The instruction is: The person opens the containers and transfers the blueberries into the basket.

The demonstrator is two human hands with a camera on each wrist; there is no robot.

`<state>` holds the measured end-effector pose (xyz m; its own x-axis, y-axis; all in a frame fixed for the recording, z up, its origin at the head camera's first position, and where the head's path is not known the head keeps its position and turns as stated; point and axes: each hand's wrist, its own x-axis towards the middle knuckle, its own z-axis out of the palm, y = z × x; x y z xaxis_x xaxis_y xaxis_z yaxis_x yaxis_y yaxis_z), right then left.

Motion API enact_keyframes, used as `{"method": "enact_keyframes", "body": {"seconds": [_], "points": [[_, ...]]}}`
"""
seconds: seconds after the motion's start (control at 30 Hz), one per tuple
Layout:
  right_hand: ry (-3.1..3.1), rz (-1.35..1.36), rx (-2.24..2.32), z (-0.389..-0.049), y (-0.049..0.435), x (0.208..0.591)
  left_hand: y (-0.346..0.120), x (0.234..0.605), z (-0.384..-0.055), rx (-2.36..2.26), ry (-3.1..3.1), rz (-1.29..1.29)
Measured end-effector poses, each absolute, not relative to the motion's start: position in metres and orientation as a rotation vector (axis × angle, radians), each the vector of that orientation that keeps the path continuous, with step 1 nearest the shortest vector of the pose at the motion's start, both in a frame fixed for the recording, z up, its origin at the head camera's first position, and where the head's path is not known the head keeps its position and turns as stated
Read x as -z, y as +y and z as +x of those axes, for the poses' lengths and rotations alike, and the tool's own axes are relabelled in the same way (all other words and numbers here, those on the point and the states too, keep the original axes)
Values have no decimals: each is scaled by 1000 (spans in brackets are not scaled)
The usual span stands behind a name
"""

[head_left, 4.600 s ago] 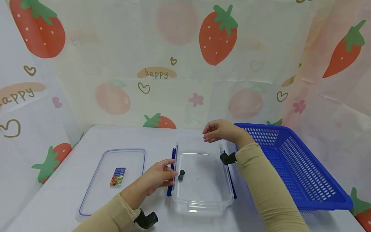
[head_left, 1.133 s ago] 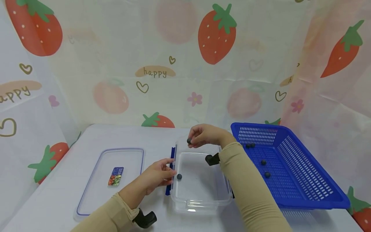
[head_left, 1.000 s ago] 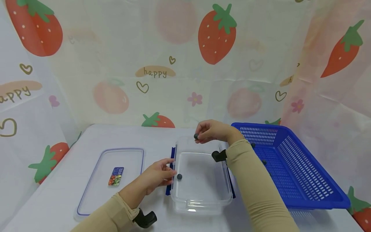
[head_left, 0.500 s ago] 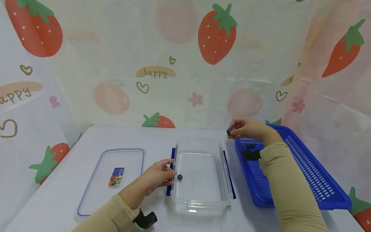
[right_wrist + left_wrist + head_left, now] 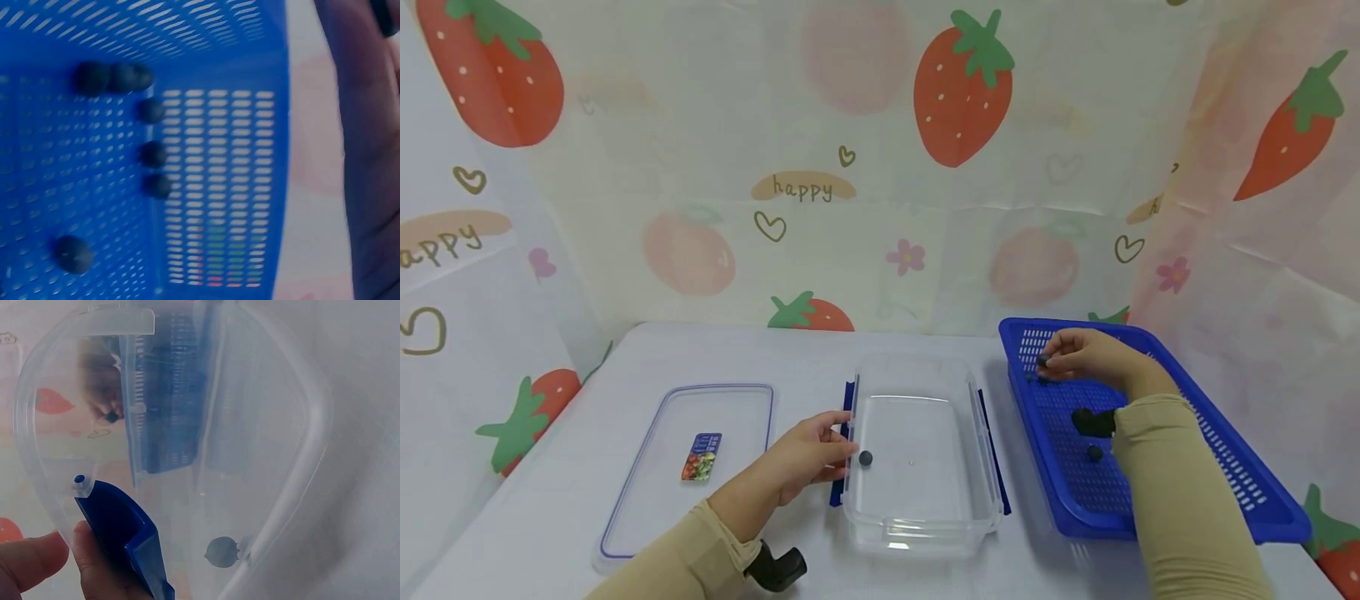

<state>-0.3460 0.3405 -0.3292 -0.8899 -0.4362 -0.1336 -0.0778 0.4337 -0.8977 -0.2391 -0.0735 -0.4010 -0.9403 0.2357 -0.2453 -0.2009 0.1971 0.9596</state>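
Observation:
My right hand [image 5: 1093, 360] is over the far left part of a blue perforated basket [image 5: 1279, 521], pinching a blueberry [image 5: 1043, 360] between thumb and fingers. Several more blueberries lie in the basket, one [image 5: 74, 254] apart from the group by the wall in the right wrist view. My left hand [image 5: 811, 452] grips the left rim of a clear plastic storage box [image 5: 940, 527], beside its blue latch [image 5: 128, 534]. Inside the box, near that left wall, lies a single blueberry [image 5: 866, 458].
On the left of the white table lies a clear lid [image 5: 647, 492] with a blue seal and a printed label [image 5: 702, 457]. The basket stands to the right of the box, by the table's right edge. A printed cloth [image 5: 880, 233] hangs behind the table.
One of the two blueberries in the box has been picked up. My right hand has carried it rightward, from above the box to over the basket. The left hand stays at the rim.

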Motion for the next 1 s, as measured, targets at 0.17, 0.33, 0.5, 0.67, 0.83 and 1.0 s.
{"method": "enact_keyframes", "body": {"seconds": [0.17,0.33,0.5,0.67,0.83,1.0], "points": [[2359,-365,1418,-346,350,339,-74,401,-239,-1788,2143,38],[2370,-307,1387,-344,357,348,-74,401,-239,-1780,2143,49],[2396,-275,1326,-345,362,356,-74,401,-240,-1778,2149,45],[2399,-187,1274,-344,363,360,-75,402,-241,-1782,2148,48],[2403,-155,1256,-340,361,359,-75,404,-241,-1783,2149,53],[2409,-149,1257,-342,363,360,-75,405,-242,-1786,2143,56]]}}
